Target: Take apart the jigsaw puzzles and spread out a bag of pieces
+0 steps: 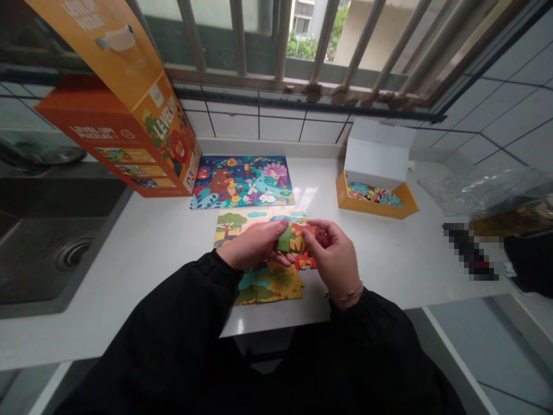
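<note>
Both hands hold jigsaw puzzle pieces (297,238) above a partly assembled animal puzzle (270,282) on the white counter. My left hand (254,243) grips their left side, thumb on top and fingers beneath. On the right side, my right hand (334,253) pinches them between thumb and fingers. Whether the pieces are joined or stacked I cannot tell. A red puzzle piece (306,262) lies under the hands at the puzzle's right edge. Part of the assembled puzzle, with a tree and pale sky, is hidden by my hands.
Behind lies a dark blue animal puzzle (242,181). An orange puzzle box (125,138) stands at left beside the sink (52,242). An opened small box (375,202) with loose pieces sits at back right. Clear plastic wrapping (488,187) lies at far right, below the barred window.
</note>
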The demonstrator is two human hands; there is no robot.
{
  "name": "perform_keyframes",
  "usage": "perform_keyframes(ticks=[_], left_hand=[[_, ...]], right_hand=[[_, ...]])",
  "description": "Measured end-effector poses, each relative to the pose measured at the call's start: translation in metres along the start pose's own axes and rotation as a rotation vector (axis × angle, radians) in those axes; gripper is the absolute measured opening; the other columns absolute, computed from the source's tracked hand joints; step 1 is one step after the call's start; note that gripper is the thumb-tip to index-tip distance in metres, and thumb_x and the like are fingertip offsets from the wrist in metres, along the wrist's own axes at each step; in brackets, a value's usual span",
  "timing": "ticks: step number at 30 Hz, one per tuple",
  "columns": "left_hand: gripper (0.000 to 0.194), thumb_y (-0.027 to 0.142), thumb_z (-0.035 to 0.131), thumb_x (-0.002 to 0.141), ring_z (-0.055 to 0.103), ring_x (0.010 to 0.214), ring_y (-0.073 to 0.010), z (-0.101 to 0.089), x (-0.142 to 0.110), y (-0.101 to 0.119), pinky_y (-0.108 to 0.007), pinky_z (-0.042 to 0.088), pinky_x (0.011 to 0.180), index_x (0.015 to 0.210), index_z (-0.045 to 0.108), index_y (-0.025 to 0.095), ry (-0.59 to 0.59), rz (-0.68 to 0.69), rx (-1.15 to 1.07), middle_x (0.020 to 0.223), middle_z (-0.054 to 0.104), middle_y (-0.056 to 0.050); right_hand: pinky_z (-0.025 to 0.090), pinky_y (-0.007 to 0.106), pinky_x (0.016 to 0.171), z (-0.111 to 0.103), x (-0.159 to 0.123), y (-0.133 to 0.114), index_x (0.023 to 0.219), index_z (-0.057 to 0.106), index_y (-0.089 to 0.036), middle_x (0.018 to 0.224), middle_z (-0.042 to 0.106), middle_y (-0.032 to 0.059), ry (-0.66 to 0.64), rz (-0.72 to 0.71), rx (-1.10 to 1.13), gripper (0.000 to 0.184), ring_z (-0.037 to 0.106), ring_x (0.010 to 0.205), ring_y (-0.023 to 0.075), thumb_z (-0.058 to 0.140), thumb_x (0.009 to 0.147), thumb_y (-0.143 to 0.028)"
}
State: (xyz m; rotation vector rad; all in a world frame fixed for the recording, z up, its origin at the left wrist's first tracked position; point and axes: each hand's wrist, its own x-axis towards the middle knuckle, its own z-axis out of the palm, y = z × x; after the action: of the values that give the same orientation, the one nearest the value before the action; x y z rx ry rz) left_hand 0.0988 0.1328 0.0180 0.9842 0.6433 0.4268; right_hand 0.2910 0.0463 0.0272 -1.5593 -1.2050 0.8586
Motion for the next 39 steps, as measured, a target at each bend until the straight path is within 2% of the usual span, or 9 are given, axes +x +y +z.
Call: perform_keyframes(ticks=[5, 7, 9, 13, 16, 21, 27, 31, 39], left_hand=[[0.081, 0.046, 0.087, 0.091, 0.074, 0.066, -0.017, -0.001, 0.0, 0.002, -0.024, 0.057, 0.058, 0.155, 0.046, 0.017, 0.124, 0.067, 0.11, 0.082, 0.074, -0.003], [0.078, 0.041, 0.086, 0.092, 0.071, 0.063, -0.0148, -0.003, 0.001, 0.004, -0.023, 0.054, 0.055, 0.155, 0.047, 0.016, 0.207, 0.095, 0.084, 0.084, 0.072, -0.002], [0.066, 0.037, 0.085, 0.093, 0.071, 0.064, -0.0135, -0.006, 0.005, 0.005, -0.021, 0.052, 0.052, 0.147, 0.053, 0.016, 0.309, 0.13, 0.046, 0.089, 0.072, -0.003], [0.035, 0.031, 0.079, 0.098, 0.075, 0.068, -0.0135, -0.011, 0.012, 0.005, -0.021, 0.059, 0.057, 0.121, 0.057, 0.017, 0.437, 0.112, -0.085, 0.093, 0.071, -0.003], [0.03, 0.028, 0.079, 0.098, 0.076, 0.068, -0.013, -0.013, 0.016, 0.003, -0.024, 0.063, 0.063, 0.112, 0.055, 0.018, 0.44, 0.092, -0.149, 0.1, 0.073, -0.005], [0.025, 0.028, 0.075, 0.101, 0.076, 0.068, -0.0124, -0.017, 0.018, 0.001, -0.021, 0.062, 0.06, 0.112, 0.056, 0.018, 0.437, 0.09, -0.157, 0.103, 0.075, -0.008], [0.029, 0.031, 0.08, 0.097, 0.075, 0.068, -0.0121, -0.017, 0.017, 0.001, -0.021, 0.062, 0.06, 0.111, 0.057, 0.018, 0.418, 0.1, -0.157, 0.104, 0.075, -0.008], [0.026, 0.029, 0.077, 0.099, 0.074, 0.067, -0.0116, -0.016, 0.017, 0.002, -0.021, 0.061, 0.059, 0.111, 0.057, 0.018, 0.412, 0.107, -0.15, 0.102, 0.074, -0.007], [0.026, 0.028, 0.079, 0.098, 0.074, 0.067, -0.0119, -0.012, 0.015, 0.006, -0.021, 0.062, 0.061, 0.112, 0.06, 0.018, 0.424, 0.104, -0.153, 0.103, 0.074, -0.007]], right_hand=[[0.056, 0.038, 0.087, 0.01, 0.029, -0.011, 0.112, 0.08, -0.023, 0.105, 0.075, 0.0102, 0.056, -0.277, -0.274, 0.035, 0.069, 0.091, 0.0238, 0.056, 0.107, -0.048], [0.054, 0.039, 0.092, 0.006, 0.049, -0.012, 0.116, 0.08, -0.021, 0.115, 0.077, 0.0126, 0.11, -0.33, -0.38, 0.038, 0.07, 0.098, 0.0251, 0.048, 0.11, -0.042], [0.053, 0.039, 0.091, 0.001, 0.072, -0.009, 0.118, 0.08, -0.018, 0.116, 0.079, 0.0144, 0.132, -0.271, -0.524, 0.038, 0.071, 0.097, 0.0265, 0.049, 0.109, -0.038], [0.051, 0.037, 0.086, -0.003, 0.105, 0.006, 0.107, 0.082, -0.017, 0.098, 0.082, 0.0147, -0.029, -0.069, -0.783, 0.031, 0.074, 0.095, 0.0291, 0.058, 0.104, -0.036], [0.051, 0.034, 0.082, -0.001, 0.112, 0.019, 0.109, 0.082, -0.019, 0.092, 0.082, 0.0099, -0.051, -0.048, -0.704, 0.029, 0.075, 0.092, 0.0261, 0.06, 0.101, -0.037], [0.054, 0.032, 0.078, -0.001, 0.109, 0.03, 0.116, 0.079, -0.019, 0.09, 0.082, 0.0066, -0.077, 0.017, -0.454, 0.034, 0.076, 0.083, 0.0221, 0.062, 0.099, -0.043], [0.055, 0.036, 0.087, 0.0, 0.101, 0.017, 0.115, 0.076, -0.02, 0.107, 0.083, 0.0094, 0.007, -0.069, -0.558, 0.027, 0.077, 0.096, 0.0247, 0.061, 0.1, -0.037], [0.056, 0.036, 0.087, -0.002, 0.103, 0.018, 0.114, 0.072, -0.021, 0.104, 0.081, 0.0087, 0.004, -0.057, -0.499, 0.024, 0.077, 0.097, 0.0248, 0.061, 0.097, -0.034], [0.061, 0.03, 0.072, 0.008, 0.107, 0.029, 0.132, 0.058, -0.02, 0.128, 0.07, 0.0125, -0.054, 0.016, -0.036, 0.057, 0.075, 0.087, 0.0181, 0.076, 0.084, -0.045]])
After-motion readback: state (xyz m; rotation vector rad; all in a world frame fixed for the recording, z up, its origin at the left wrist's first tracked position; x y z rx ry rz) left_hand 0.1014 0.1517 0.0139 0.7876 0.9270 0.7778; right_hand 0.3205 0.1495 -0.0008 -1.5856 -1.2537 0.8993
